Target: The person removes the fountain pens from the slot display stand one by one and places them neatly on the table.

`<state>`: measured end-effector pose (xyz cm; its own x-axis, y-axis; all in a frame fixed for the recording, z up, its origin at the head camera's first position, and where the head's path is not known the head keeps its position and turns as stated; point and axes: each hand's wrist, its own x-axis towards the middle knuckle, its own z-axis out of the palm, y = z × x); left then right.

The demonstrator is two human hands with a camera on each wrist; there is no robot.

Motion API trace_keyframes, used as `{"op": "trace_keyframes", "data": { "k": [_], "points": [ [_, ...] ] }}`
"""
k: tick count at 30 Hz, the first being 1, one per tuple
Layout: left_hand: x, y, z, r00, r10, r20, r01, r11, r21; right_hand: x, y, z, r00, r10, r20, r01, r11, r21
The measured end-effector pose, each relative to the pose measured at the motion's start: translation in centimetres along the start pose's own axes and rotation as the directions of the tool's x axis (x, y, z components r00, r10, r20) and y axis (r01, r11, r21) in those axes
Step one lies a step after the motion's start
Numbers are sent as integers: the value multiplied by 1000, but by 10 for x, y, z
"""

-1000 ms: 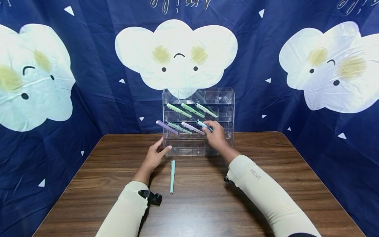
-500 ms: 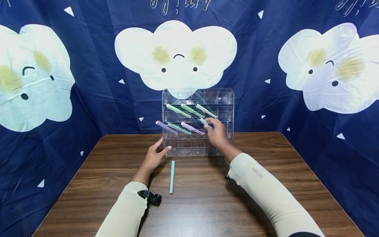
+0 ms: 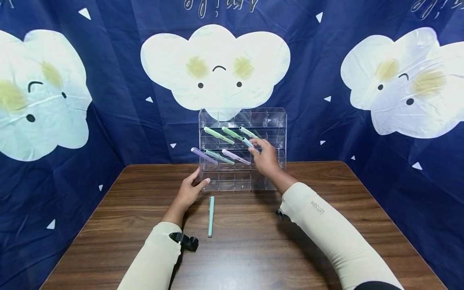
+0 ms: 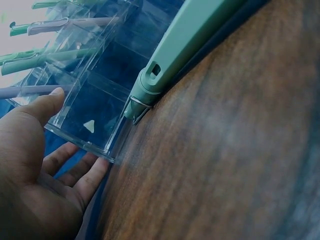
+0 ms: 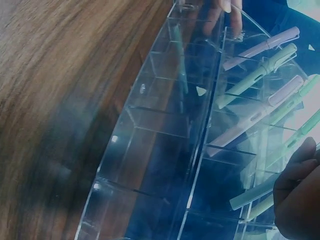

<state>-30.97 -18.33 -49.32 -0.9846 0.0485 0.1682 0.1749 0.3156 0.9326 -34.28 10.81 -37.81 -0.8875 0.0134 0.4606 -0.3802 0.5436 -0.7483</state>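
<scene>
A clear stepped acrylic pen rack (image 3: pixel 226 186) stands at the back of the table. My left hand (image 3: pixel 188 192) holds its lower left edge, thumb at the front and fingers along the side. My right hand (image 3: pixel 267 158) pinches a light blue pen (image 3: pixel 247 142) in front of the rack's upper pen row; its lower end shows in the right wrist view. That row holds a light green pen (image 3: pixel 219 135), a green pen (image 3: pixel 231 132) and a pale pen (image 3: pixel 247 131). Below are a purple pen (image 3: pixel 204 155), a grey-green pen (image 3: pixel 219 157) and a lilac pen (image 3: pixel 236 156).
A mint pen (image 3: pixel 211 217) lies on the wooden table (image 3: pixel 246 249) before the rack, close to my left wrist; it also crosses the left wrist view. Behind the table hangs a blue cloth (image 3: pixel 308 133) with cloud prints.
My right hand has drawn the light blue pen out of the lower pen row and raised it to the upper row's height. The left hand stays on the rack.
</scene>
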Motion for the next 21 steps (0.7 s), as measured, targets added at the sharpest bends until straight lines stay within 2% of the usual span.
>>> {"op": "trace_keyframes", "data": {
  "k": [8,12,17,21],
  "points": [
    [0,1,0,1000,1,2,-1,1000,-16,1,-11,-6,999,-23,-26,24,997,68],
    [-1,0,2,1000,0,3,0,1000,-2,-2,-22,-13,999,0,-39,4,993,122],
    [-1,-1,2,1000,3,-7,-3,1000,2,-6,-31,-19,1000,13,3,-13,971,238],
    [-1,-1,0,1000,2,-10,-2,1000,3,-10,-37,-22,1000,-24,20,19,969,247]
  ]
}}
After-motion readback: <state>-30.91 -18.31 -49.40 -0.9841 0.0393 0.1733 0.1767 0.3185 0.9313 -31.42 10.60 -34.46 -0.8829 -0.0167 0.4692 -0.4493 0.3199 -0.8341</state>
